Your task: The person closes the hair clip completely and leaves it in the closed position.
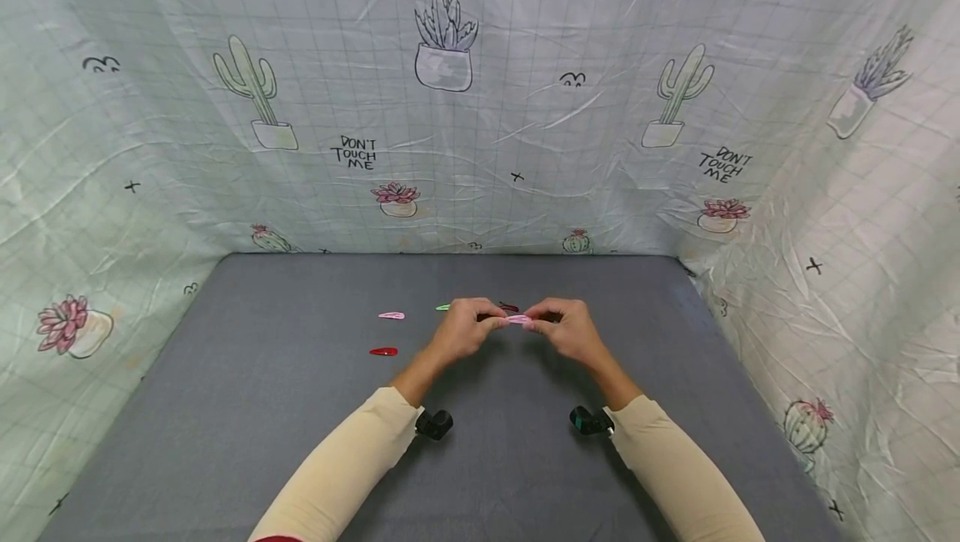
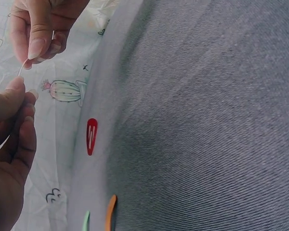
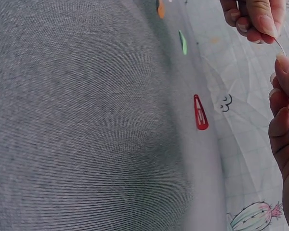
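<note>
Between the two hands, above the table, is a pink snap hair clip (image 1: 518, 319). My left hand (image 1: 463, 329) pinches its left end with thumb and fingers, while my right hand (image 1: 570, 332) pinches the right end. Edge-on in the wrist views, the clip (image 2: 22, 67) is a thin, slightly bowed strip with its ends covered by fingertips. Just beyond the hands lies a red hair clip (image 3: 200, 113) on the table. A green hair clip (image 1: 442, 308) is partly hidden behind my left hand in the head view.
Left of the hands, another pink clip (image 1: 392, 315) and a second red clip (image 1: 384, 352) lie on the grey table (image 1: 247, 409). An orange clip (image 2: 111, 212) shows near the green one. A cactus-print cloth (image 1: 322, 100) hangs behind and along both sides.
</note>
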### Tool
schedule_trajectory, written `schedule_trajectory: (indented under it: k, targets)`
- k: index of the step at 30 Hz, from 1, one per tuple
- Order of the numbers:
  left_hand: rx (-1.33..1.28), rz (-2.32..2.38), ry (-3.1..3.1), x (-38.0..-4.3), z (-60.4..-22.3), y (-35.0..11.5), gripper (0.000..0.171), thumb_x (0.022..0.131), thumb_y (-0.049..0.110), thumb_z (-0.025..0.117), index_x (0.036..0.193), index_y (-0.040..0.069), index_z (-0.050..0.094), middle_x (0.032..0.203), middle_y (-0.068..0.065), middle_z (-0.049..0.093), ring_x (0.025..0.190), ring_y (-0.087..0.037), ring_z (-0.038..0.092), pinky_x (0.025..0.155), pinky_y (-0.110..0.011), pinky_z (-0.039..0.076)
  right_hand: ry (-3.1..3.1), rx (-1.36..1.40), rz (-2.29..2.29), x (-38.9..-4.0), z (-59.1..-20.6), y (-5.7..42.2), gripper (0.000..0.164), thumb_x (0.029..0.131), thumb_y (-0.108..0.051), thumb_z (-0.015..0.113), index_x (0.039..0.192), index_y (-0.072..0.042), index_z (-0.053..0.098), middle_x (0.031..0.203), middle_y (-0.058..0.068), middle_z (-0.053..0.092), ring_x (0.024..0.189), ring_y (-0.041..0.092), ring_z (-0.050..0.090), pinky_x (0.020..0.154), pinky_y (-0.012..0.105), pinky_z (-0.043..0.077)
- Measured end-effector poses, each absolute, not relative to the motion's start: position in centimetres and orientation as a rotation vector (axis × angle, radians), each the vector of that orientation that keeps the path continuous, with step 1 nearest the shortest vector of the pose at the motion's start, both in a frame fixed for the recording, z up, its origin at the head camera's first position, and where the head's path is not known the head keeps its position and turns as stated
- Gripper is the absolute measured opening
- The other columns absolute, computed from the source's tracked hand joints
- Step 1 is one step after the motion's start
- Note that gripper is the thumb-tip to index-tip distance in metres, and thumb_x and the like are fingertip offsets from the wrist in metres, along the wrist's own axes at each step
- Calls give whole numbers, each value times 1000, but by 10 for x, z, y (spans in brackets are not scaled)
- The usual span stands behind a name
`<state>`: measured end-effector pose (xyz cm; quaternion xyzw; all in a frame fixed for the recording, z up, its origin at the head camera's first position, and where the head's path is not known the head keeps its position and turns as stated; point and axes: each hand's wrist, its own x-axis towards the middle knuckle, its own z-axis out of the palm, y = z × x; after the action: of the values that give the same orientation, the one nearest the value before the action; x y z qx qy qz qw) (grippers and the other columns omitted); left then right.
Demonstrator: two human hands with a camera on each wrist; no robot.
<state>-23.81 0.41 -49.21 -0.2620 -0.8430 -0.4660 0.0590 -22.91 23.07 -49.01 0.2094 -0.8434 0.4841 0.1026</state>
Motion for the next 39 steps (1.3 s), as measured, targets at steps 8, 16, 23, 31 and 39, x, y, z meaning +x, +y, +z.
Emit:
schedule_trajectory:
  k: [8,16,23,31,39]
  targets:
    - [-798,-1384,-2522,-238,-501,5,9,93,14,78,94,6,83,91,-6,79,76,-11,62,71,-23,51,-2500,656,1378,-230,-499,232,6,87,-8,84,92,-9,83,88,10,80,72,6,65,65,24,55]
    - [-793,-1355,-2548,-237,-510,5,10,95,14,76,95,8,83,94,-6,79,82,-14,69,75,-26,54,-2511,692,1340,-234,-508,232,6,85,-7,85,91,-8,83,85,9,79,69,3,65,63,24,55]
    - [-767,-1347,-2581,-237,-511,6,11,95,15,75,95,8,83,95,-5,79,81,-12,67,75,-26,54,-2528,705,1322,-236,-509,233,6,85,-7,85,91,-6,83,84,9,79,68,2,63,62,23,53]
    - [-758,-1322,-2606,-237,-512,7,11,96,15,76,95,8,83,93,-5,79,80,-12,67,74,-27,54,-2588,686,1318,-237,-509,234,7,85,-7,85,92,-7,83,85,9,79,69,3,64,64,23,54]
    - [-792,-1228,-2614,-237,-513,8,9,94,14,77,93,7,83,92,-6,79,80,-16,69,75,-28,55,-2615,682,1326,-239,-510,234,6,83,-5,86,87,-8,83,82,8,78,71,5,65,66,23,55]
